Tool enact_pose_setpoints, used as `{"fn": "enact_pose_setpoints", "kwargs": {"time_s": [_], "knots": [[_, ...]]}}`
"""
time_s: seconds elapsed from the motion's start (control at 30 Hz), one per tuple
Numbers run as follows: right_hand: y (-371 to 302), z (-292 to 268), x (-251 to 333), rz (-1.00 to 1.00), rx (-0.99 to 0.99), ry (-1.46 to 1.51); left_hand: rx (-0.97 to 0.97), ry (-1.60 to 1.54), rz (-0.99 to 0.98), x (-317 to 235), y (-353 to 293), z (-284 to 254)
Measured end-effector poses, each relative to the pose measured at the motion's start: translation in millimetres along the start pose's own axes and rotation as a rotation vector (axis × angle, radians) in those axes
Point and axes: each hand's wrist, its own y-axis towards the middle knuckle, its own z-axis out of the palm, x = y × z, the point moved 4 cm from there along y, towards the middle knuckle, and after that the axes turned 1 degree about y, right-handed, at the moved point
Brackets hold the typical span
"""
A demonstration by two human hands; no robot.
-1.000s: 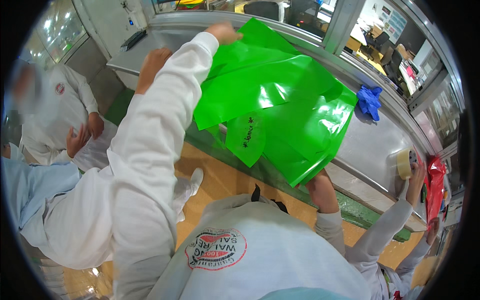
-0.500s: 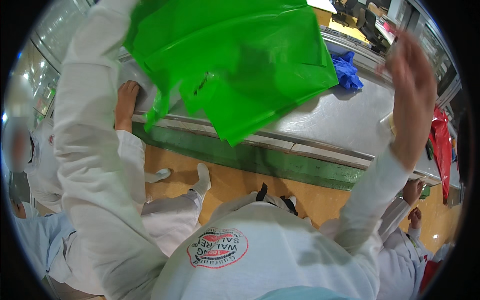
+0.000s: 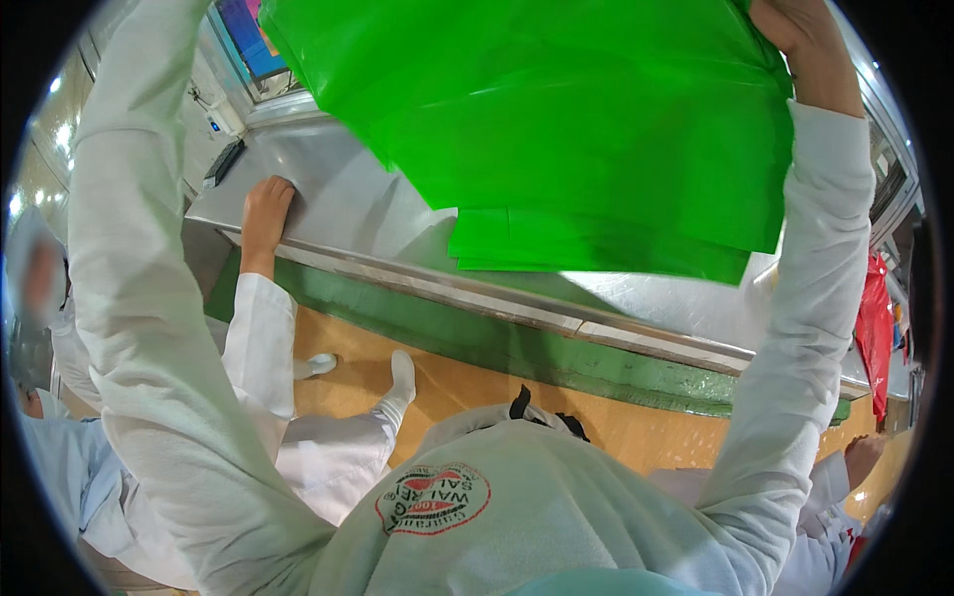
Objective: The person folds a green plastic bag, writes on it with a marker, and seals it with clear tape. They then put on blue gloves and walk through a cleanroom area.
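Note:
A large, thin green plastic sheet [image 3: 596, 139] hangs spread out in front of me, above a steel counter. Its upper part runs out past the top of the head view, and its lower edge is uneven with folds. My right hand [image 3: 807, 40] is raised at the sheet's upper right corner and closed on its edge; the fingertips are partly hidden. Up along the left side goes my left sleeve [image 3: 129, 199], but the left hand lies beyond the top edge, out of sight.
The steel counter [image 3: 328, 189] crosses ahead, with a small black object [image 3: 225, 162] at its left. A co-worker's hand [image 3: 265, 219] rests on its near edge. Red plastic [image 3: 874, 338] hangs at the right end. Another person's hand [image 3: 863, 457] shows at lower right.
The green sheet has shifted right and spread wider, now covering the blue crumpled item. My right hand has moved up and taken hold of its corner. My left hand has left the view.

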Motion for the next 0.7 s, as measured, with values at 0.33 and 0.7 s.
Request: {"fn": "enact_pose_setpoints", "kwargs": {"time_s": [0.33,0.7], "knots": [[11,-39,-86,0.387,-0.125,-0.428,-0.247,0.177,-0.024,100,44,40],[-70,-74,-145,0.157,0.003,-0.722,0.127,-0.145,-0.083,41,7,102]]}}
